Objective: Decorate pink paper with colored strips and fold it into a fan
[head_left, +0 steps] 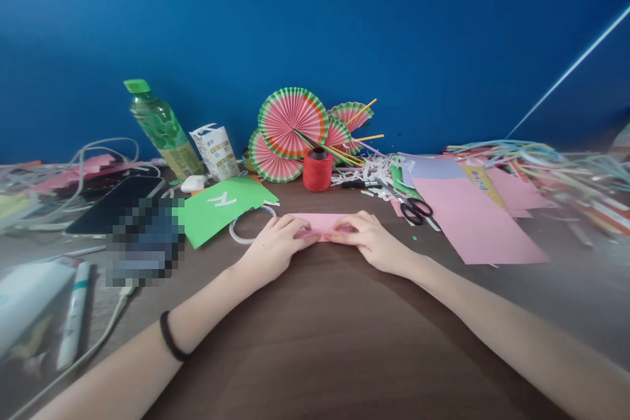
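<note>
A narrow strip of pink paper [322,219] lies on the dark table in front of me. At its near edge, left of the middle, my left hand [278,243] pinches the paper with curled fingers and thumb. From the other side my right hand [371,239] grips the same edge, its thumb and fingertips close to those of the left. A roll of tape [235,233] lies partly behind my left hand. Just beyond the paper stands a red thread spool [316,170]. Black-handled scissors [416,210] rest to the right of my right hand.
Pleated paper fans [293,121] lean at the back against the blue wall. Green paper [221,207], a small carton [215,151] and a green-capped bottle [162,128] are left. Pink sheets [477,216] and white paper scraps [361,170] lie right. A marker [73,315] is near left.
</note>
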Action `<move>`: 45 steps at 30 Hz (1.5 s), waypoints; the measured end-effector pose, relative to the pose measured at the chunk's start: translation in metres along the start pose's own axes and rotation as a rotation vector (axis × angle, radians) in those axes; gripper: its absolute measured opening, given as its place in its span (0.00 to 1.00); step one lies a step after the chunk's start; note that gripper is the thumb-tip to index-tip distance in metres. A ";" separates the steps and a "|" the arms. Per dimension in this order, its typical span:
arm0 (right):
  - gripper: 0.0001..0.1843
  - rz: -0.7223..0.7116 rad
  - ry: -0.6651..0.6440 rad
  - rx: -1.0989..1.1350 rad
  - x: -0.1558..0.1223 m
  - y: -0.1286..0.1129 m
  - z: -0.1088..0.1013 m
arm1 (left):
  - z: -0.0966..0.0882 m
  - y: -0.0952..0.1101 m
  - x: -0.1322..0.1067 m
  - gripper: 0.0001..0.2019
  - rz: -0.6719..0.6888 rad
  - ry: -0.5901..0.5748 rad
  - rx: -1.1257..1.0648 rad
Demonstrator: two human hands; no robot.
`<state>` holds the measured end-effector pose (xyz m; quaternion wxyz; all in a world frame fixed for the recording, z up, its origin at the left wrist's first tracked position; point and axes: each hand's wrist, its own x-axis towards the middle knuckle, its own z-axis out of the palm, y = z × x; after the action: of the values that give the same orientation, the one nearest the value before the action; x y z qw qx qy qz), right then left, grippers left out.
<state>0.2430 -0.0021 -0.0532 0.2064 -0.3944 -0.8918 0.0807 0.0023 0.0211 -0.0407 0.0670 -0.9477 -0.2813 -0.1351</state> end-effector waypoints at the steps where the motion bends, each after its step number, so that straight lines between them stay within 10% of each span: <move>1: 0.33 -0.001 -0.002 -0.016 0.000 -0.001 0.000 | -0.001 0.000 0.000 0.21 0.004 -0.006 0.028; 30: 0.13 -0.185 0.203 -0.191 -0.004 0.006 -0.005 | -0.005 -0.005 -0.007 0.12 -0.029 0.180 0.179; 37: 0.09 0.031 0.424 0.252 0.005 -0.010 -0.026 | -0.034 -0.001 0.003 0.10 -0.266 0.255 -0.258; 45: 0.08 0.170 0.247 0.308 0.006 0.000 -0.021 | -0.033 -0.015 0.005 0.09 -0.308 0.021 -0.389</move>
<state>0.2484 0.0021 -0.0323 0.3646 -0.4389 -0.8003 0.1842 -0.0091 0.0293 -0.0073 -0.1350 -0.8872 -0.3906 -0.2053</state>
